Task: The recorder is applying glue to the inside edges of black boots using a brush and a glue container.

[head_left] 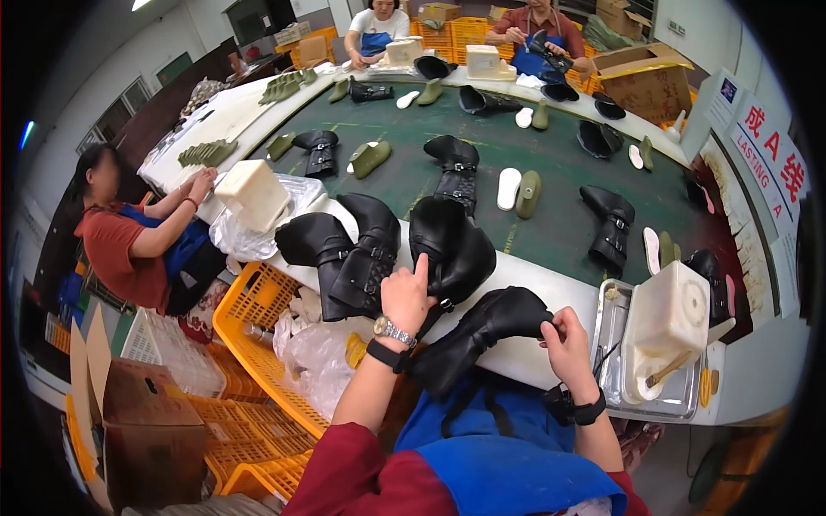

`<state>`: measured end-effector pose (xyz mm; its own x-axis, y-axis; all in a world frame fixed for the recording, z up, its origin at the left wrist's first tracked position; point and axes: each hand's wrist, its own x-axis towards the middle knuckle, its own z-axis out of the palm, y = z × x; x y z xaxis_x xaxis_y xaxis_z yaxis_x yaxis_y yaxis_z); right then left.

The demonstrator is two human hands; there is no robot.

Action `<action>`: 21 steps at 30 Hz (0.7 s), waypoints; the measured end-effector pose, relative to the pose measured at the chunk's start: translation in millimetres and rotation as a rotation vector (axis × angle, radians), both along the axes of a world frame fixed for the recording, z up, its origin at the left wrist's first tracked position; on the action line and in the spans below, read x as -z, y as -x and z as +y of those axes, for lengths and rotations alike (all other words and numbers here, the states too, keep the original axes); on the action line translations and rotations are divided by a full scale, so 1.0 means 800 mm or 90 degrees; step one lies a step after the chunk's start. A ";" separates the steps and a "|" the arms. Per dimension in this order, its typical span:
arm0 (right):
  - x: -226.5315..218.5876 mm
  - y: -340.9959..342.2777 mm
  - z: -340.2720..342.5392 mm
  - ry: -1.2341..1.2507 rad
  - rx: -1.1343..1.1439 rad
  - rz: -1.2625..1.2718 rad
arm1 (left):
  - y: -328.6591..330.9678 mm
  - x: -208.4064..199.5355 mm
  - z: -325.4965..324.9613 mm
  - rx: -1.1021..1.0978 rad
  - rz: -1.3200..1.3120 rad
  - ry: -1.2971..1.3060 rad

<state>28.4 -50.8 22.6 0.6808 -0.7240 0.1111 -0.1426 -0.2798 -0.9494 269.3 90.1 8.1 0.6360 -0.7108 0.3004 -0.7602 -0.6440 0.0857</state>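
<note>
In front of me a black boot (490, 331) lies tilted across the table edge, its foot part toward the right. My right hand (568, 344) is closed on the end of it, thumb and fingers pinching the edge. My left hand (404, 297) is just left of this boot, index finger stretched up against another black boot (447, 245) that has a buckled strap. The other left fingers are partly hidden. Two more boots, one with a quilted, buckled shaft (366, 258) and one plain black boot (311, 249), lean together on the left.
A green conveyor belt (379, 193) carries boots, white insoles (508, 188) and green shoe lasts (528, 194). At right, a metal tray (607, 378) holds a white container (667, 314) and brush (667, 370). A yellow crate (267, 378) with plastic bags stands lower left. Co-workers sit around the belt.
</note>
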 end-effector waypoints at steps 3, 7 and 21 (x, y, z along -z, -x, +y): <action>0.003 -0.001 0.002 0.016 0.000 -0.020 | -0.016 -0.005 0.002 -0.006 0.119 0.067; -0.004 0.009 0.006 0.011 0.004 -0.025 | -0.026 0.012 0.009 0.023 0.225 0.220; -0.041 0.005 0.015 0.130 0.036 0.007 | 0.053 -0.012 0.038 0.121 0.032 0.242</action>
<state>24.3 -38.7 55.7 0.6415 -0.7243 0.2528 -0.1732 -0.4578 -0.8720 227.0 120.6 17.7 0.5252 -0.6614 0.5355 -0.8510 -0.4085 0.3301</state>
